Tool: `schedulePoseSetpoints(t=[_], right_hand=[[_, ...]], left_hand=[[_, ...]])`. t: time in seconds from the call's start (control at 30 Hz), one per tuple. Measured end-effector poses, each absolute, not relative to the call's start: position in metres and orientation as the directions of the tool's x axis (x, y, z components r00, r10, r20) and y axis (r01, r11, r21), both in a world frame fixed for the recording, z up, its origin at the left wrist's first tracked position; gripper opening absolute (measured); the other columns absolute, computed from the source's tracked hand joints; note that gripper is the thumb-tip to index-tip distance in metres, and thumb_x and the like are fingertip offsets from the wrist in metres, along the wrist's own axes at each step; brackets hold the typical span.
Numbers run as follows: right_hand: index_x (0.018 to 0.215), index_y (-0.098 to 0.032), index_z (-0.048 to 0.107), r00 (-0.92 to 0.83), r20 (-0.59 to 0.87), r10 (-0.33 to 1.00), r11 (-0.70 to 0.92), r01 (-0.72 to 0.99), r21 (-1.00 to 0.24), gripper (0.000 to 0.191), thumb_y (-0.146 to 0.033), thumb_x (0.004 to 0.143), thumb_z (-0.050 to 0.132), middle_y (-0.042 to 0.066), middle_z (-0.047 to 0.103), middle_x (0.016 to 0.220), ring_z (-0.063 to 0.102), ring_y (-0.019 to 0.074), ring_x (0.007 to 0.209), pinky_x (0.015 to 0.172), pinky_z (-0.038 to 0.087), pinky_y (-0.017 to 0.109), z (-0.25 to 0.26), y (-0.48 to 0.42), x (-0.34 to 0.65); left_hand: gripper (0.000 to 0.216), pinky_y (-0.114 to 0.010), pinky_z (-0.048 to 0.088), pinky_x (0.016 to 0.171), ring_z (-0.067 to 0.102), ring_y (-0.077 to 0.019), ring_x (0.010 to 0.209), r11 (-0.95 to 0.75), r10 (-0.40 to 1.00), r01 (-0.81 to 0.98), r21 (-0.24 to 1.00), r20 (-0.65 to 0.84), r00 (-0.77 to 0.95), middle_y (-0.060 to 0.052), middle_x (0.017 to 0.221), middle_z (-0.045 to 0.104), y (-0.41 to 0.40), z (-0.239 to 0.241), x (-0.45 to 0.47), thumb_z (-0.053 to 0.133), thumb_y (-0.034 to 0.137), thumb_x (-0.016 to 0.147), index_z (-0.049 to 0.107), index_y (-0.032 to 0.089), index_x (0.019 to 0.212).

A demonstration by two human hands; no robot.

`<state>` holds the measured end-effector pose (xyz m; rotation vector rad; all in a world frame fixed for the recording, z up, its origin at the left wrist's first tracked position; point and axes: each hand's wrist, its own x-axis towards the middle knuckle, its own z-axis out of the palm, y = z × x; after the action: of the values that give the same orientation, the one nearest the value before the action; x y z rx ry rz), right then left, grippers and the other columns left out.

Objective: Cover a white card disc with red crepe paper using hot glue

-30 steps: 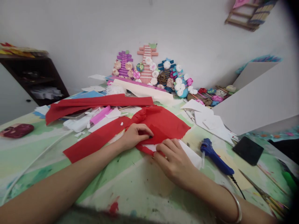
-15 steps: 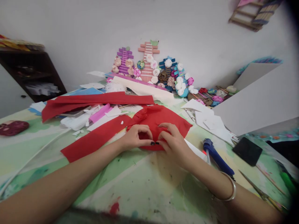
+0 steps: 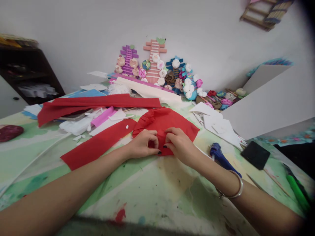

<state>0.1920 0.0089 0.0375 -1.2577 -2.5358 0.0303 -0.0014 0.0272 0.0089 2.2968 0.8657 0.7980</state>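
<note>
Left hand, right hand at red sheet, near edge; room on tablecloth.

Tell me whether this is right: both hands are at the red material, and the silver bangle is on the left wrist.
Wrong wrist: the head view shows the silver bangle on the right wrist. The left hand and right hand are at the red material.
</note>
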Motion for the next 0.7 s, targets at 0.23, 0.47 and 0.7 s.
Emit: schedulePoseSetpoints(t=[0.23,0.47,0.7], right_hand=[[0.076,-0.015,0.057,-0.558,0.215,0.802,0.589,0.799,-0.123,0.01,-0.006,0.081,0.058,0.015,0.058,0.11,0.05,0.0253,0.103,0.079,0.046,0.039,0.035,0.009,0.19],[0.076,-0.015,0.055,-0.535,0.179,0.825,0.559,0.82,-0.122,0.01,-0.006,0.078,0.058,0.011,0.056,0.101,0.048,0.0217,0.092,0.077,0.043,0.036,0.037,0.012,0.189],[0.086,-0.018,0.055,-0.509,0.253,0.823,0.565,0.689,-0.454,0.017,-0.004,0.076,0.057,0.006,0.061,0.095,0.056,0.0183,0.089,0.078,0.044,0.033,0.048,0.024,0.22]], left_hand=[[0.016,-0.032,0.031,0.075,0.051,-0.0149,0.075,-0.704,0.687,0.466,0.537,0.344,0.64,0.001,0.074,0.055,0.025,0.003,0.005,0.061,0.022,0.078,0.051,0.017,0.066],[0.024,-0.031,0.026,0.072,0.046,-0.0155,0.073,-0.675,0.733,0.575,0.462,0.327,0.597,0.002,0.076,0.052,0.025,-0.002,0.013,0.062,0.03,0.08,0.042,0.018,0.074],[0.017,-0.031,0.026,0.074,0.046,-0.0161,0.075,-0.674,0.73,0.56,0.482,0.317,0.606,0.002,0.077,0.054,0.025,-0.001,0.013,0.059,0.027,0.083,0.045,0.018,0.077]])
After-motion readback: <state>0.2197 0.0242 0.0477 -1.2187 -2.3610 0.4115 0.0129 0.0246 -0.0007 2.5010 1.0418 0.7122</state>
